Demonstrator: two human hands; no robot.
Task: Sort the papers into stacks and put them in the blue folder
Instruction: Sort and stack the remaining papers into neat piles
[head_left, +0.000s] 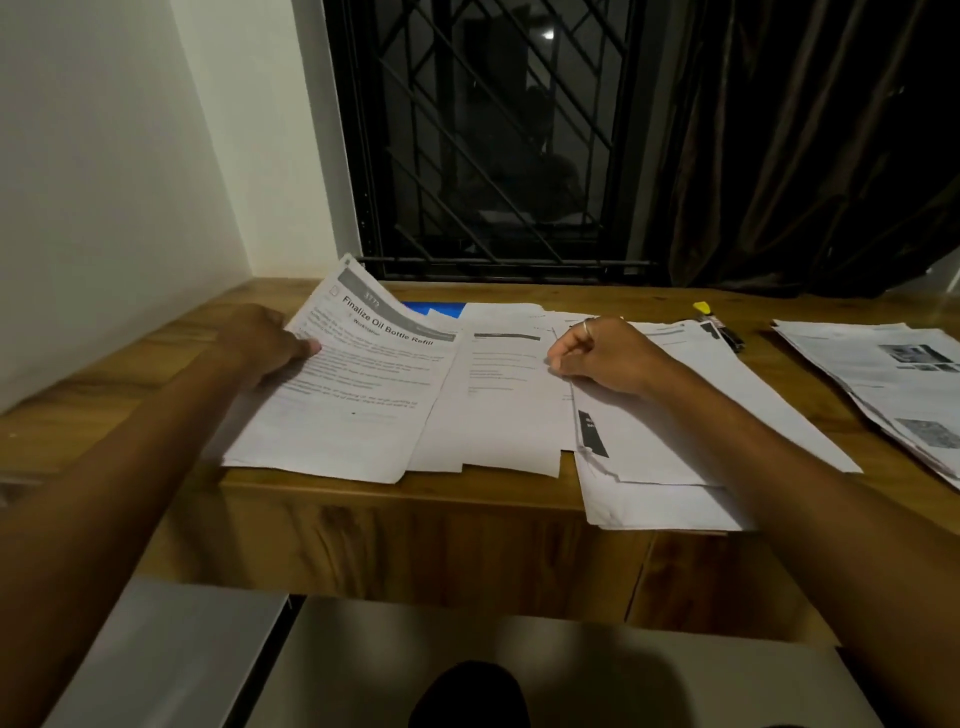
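Observation:
A printed sheet headed "Finalize Oil Bottle Refill" (358, 395) lies at the left of the wooden desk, its far edge curled up. My left hand (265, 340) grips its left edge, thumb on top. A white sheet with a grey bar (498, 405) lies in the middle. My right hand (605, 358), fingers curled, rests on a loose pile of white papers (675, 467) and seems to pinch a sheet's edge. A corner of the blue folder (436, 309) shows behind the papers, mostly covered.
A separate stack of pages with photos (893, 379) lies at the right edge of the wooden desk (130, 364). A yellow-tipped pen and dark items (719, 325) sit behind the right pile. White wall on the left, barred window and dark curtain behind.

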